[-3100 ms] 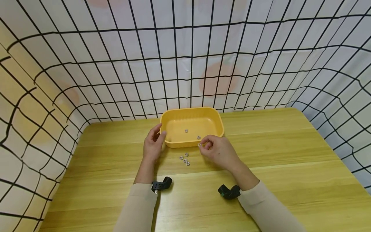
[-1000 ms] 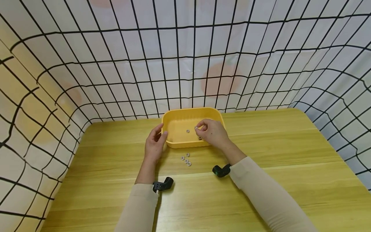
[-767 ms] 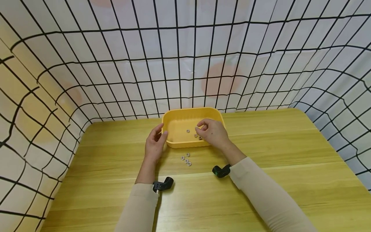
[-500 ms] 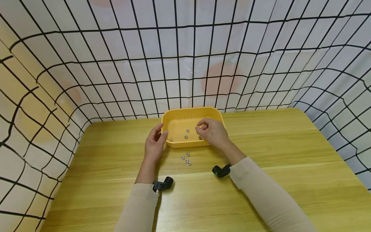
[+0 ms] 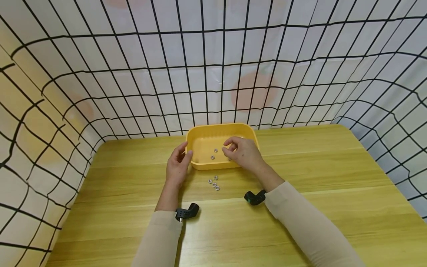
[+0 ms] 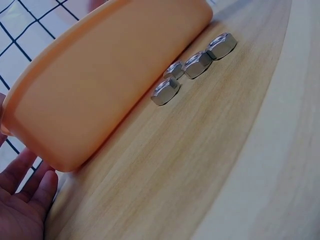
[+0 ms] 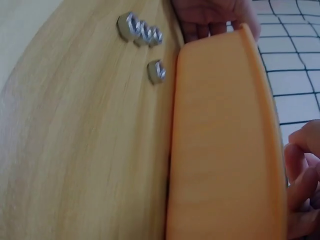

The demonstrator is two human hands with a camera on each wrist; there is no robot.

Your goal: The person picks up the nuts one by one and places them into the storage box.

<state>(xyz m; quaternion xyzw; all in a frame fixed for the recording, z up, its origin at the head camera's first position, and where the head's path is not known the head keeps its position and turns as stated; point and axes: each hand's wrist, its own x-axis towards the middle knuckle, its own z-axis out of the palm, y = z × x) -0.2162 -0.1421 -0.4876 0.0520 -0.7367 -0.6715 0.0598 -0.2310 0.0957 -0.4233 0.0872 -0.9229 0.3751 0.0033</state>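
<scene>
A yellow plastic tray (image 5: 213, 166) stands at the table's far edge. My left hand (image 5: 177, 165) holds its left end, with the thumb by the front corner and the fingers along the side. Over the tray's right half hovers my right hand (image 5: 245, 154), its thumb and index finger slightly apart with nothing between them. Three small metal hex nuts lie inside: one nut (image 5: 215, 150) near the middle, another nut (image 5: 212, 157) by the front wall, and a third nut (image 5: 229, 158) partly hidden under the right hand. Several more nuts (image 6: 197, 65) lie on the table before the tray.
The wooden table (image 5: 133, 185) spreads out on both sides. Behind it rises a black wire grid (image 5: 207, 66) against a pale patterned cloth. Each wrist carries a black camera mount, such as the left mount (image 5: 188, 211).
My right hand has carried a nut from the front rim into the tray and let it go. That nut has slid left along the floor. The left hand stays put.
</scene>
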